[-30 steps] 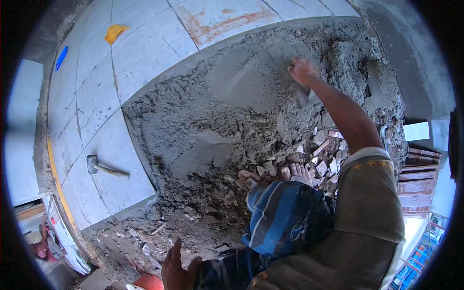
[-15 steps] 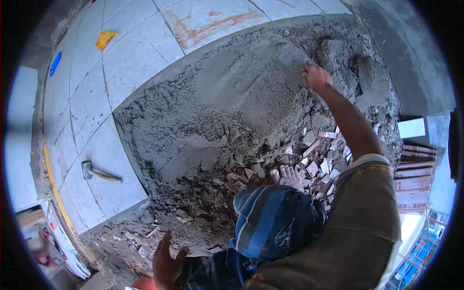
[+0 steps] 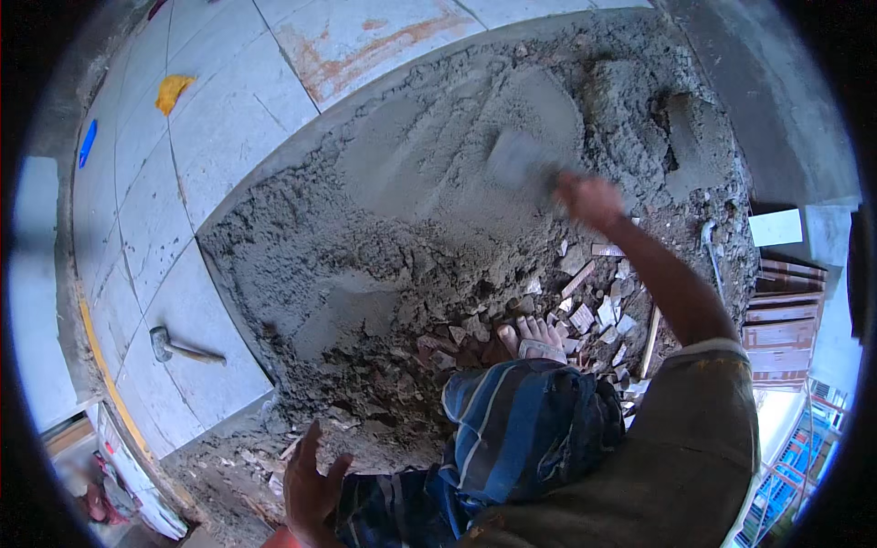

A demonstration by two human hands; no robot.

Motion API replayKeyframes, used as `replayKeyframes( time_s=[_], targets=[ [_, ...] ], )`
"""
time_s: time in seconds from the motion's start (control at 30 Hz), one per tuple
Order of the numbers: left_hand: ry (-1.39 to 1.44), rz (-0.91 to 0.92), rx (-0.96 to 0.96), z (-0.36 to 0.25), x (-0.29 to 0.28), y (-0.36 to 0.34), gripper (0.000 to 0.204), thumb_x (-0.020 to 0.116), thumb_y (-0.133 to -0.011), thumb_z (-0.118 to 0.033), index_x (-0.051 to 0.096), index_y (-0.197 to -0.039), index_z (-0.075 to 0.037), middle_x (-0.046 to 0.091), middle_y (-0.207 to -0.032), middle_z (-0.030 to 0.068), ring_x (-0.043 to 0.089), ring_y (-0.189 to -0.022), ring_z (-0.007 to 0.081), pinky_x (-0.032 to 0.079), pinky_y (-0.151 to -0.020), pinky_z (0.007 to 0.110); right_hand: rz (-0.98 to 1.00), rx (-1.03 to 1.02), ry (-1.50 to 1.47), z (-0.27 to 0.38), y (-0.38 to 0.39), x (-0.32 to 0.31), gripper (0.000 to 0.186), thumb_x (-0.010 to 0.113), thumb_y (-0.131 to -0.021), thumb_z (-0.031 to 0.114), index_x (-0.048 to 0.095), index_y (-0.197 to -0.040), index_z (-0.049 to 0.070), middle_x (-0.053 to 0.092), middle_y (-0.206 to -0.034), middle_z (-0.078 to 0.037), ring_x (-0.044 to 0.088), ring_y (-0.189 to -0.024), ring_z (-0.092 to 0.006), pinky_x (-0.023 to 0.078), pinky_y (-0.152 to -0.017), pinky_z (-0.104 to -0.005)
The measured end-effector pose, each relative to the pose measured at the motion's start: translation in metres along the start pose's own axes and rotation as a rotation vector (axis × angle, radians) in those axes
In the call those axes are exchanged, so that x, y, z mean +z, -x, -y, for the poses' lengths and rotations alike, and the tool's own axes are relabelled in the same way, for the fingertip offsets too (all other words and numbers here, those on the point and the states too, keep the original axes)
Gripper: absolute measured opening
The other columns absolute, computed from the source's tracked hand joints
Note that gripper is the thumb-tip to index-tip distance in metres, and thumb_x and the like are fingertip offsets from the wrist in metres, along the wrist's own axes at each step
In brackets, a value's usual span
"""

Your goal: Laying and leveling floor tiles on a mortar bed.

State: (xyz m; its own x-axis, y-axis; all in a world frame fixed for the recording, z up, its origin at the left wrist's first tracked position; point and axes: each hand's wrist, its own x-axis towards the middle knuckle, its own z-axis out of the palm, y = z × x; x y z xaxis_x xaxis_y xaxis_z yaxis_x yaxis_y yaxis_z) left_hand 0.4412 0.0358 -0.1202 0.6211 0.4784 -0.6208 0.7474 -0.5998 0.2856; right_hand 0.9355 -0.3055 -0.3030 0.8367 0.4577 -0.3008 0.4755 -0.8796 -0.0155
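Observation:
My right hand point(image 3: 592, 201) is closed round the handle of a trowel, its flat grey blade point(image 3: 517, 159) blurred by motion over the wet grey mortar point(image 3: 393, 169). Smoothed patches and ridges mark the mortar, which turns lumpy toward its edges. Low in the view, beside my bent knee, my left hand point(image 3: 312, 484) hangs with its fingers apart and nothing in it. My bare foot point(image 3: 533, 336) rests among broken tile pieces point(image 3: 585, 318) at the near edge of the mortar.
Large pale floor tiles point(image 3: 228, 137) border the mortar on the left and far side. On them lie a mallet point(image 3: 183, 347), a yellow cloth-like thing point(image 3: 172, 92) and a blue object point(image 3: 88, 143). Stacked brown tiles point(image 3: 781, 320) stand at the right, near a hammer-like tool point(image 3: 711, 247).
My right hand has drawn the trowel nearer and to the left across the mortar. My left hand stays low with fingers spread. The view has shifted slightly.

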Motion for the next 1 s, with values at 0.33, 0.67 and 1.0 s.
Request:
replayKeyframes(
  time_s=[0.33,0.67,1.0],
  targets=[
    [0.073,0.029,-0.102,-0.025,0.002,0.017,0.079,0.081,-0.083,-0.028,0.045,-0.152,-0.013,0.061,-0.136,0.0226,0.060,-0.123,0.0436,0.050,-0.101,0.051,0.136,0.095,-0.803,0.058,-0.108,-0.019,0.045,0.076,-0.090,0.044,0.072,-0.115,0.007,0.071,-0.091,-0.009,0.065,-0.074,-0.0184,0.052,-0.071,-0.0356],
    [0.247,-0.023,0.299,-0.062,-0.013,0.009,0.077,0.082,-0.084,-0.028,0.048,-0.147,-0.002,0.059,-0.140,0.0248,0.057,-0.130,0.0428,0.045,-0.109,0.047,0.165,-0.589,-0.299,0.174,0.045,0.005,0.024,0.063,-0.099,0.032,0.065,-0.111,0.010,0.072,-0.090,-0.015,0.072,-0.083,-0.0326,0.056,-0.073,-0.0484],
    [-0.030,-0.053,0.132,0.013,0.002,0.015,0.075,0.079,-0.085,-0.033,0.047,-0.148,-0.006,0.063,-0.132,0.0271,0.062,-0.119,0.0457,0.051,-0.098,0.051,0.067,-0.165,0.007,0.076,0.033,-0.001,0.035,0.051,-0.103,0.041,0.051,-0.130,0.018,0.072,-0.105,-0.022,0.070,-0.101,-0.0414,0.056,-0.084,-0.0550]
  ],
)
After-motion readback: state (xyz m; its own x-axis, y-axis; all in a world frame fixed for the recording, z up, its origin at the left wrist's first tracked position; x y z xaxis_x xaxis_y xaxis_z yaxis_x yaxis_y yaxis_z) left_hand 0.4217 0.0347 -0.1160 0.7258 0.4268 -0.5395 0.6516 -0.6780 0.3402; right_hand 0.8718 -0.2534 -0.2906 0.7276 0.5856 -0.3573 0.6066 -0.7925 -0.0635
